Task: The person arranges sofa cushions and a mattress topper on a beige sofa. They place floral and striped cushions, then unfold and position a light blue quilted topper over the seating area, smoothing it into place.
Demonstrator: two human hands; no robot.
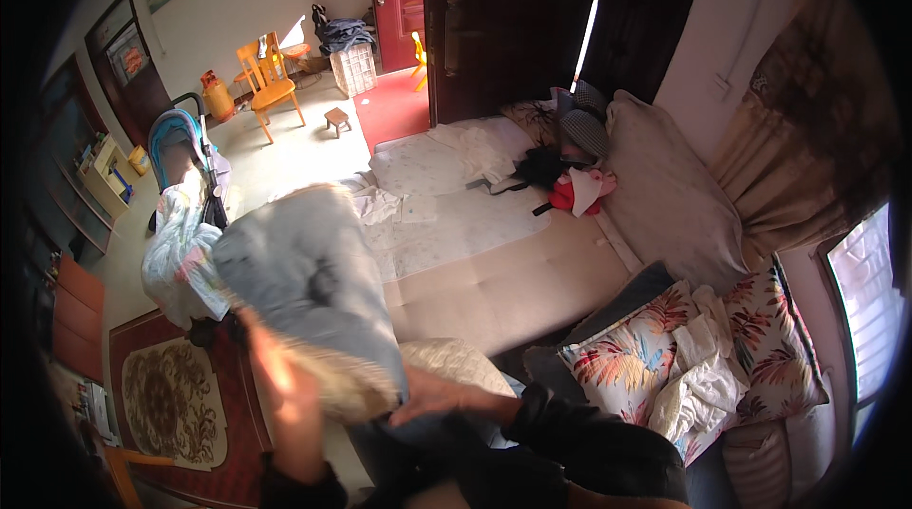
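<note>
A large grey tufted cushion [303,263] with a pale fringe-like edge is held up at a tilt in front of me, blurred by motion. My left hand [281,366] grips its lower left edge, with the fingertips partly lost in the blur. At its lower right corner my right hand [438,393] has hold, the thumb on the near side and the other fingers largely hidden. Just beyond the right hand lies a beige quilted cushion [456,358]. Behind the held cushion stretches a beige sofa bed [499,288], partly covered by a pale patterned sheet [463,235].
Leaf-print cushions [627,359] and a crumpled white cloth [702,395] lie at the right. On the bed's far side are a red garment [570,192] and a black strap. A stroller [178,146] stands at the left, beyond a patterned rug [171,402].
</note>
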